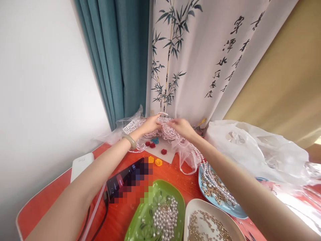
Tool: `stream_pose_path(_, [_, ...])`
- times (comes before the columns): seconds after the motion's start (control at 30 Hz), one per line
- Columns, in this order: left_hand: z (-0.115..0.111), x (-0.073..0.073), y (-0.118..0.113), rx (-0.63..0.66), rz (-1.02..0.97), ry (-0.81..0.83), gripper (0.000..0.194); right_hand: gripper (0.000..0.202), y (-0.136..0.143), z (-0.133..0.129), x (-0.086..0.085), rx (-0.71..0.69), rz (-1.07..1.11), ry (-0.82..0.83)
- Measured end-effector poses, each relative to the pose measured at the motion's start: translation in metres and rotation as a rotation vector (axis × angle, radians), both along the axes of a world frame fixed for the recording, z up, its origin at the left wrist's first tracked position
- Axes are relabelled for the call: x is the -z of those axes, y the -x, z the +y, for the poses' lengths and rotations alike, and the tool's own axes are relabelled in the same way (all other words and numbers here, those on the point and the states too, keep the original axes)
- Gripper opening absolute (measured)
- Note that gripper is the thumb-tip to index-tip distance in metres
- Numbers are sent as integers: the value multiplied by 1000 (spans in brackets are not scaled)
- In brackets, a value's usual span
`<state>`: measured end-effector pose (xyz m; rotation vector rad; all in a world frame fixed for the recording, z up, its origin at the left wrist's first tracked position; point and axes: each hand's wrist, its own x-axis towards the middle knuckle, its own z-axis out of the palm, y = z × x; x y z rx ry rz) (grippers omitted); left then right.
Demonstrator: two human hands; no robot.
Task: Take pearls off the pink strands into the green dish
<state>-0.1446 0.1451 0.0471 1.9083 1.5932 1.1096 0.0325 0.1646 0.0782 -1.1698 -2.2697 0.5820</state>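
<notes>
Both arms reach to the back of the red table, where a heap of pinkish pearl bead strands (167, 131) lies. My left hand (151, 124), with a pale bangle (129, 141) at the wrist, has its fingers closed on some strands at the heap's top. One thin strand arches up by its fingertips. Slightly blurred, my right hand (182, 127) is pinched against the strands from the right. Red flower-shaped pieces (164, 151) and blue pieces (154, 141) lie just in front of the heap. Two orange flower pieces (158, 162) sit nearer.
A green tray (181, 201) holds pearls; a cream tray (187, 214) holds small gold beads. Pearl strands and gold pieces fill a blue plate (202, 182). A phone (125, 179) and white power bank (82, 164) lie left. White plastic bags (250, 150) bulge at right.
</notes>
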Motion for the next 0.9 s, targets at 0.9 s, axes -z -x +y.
stream_pose_path(0.9, [16,11,45,-277,301,-62,18,43,-45,33,1,177,410,-74])
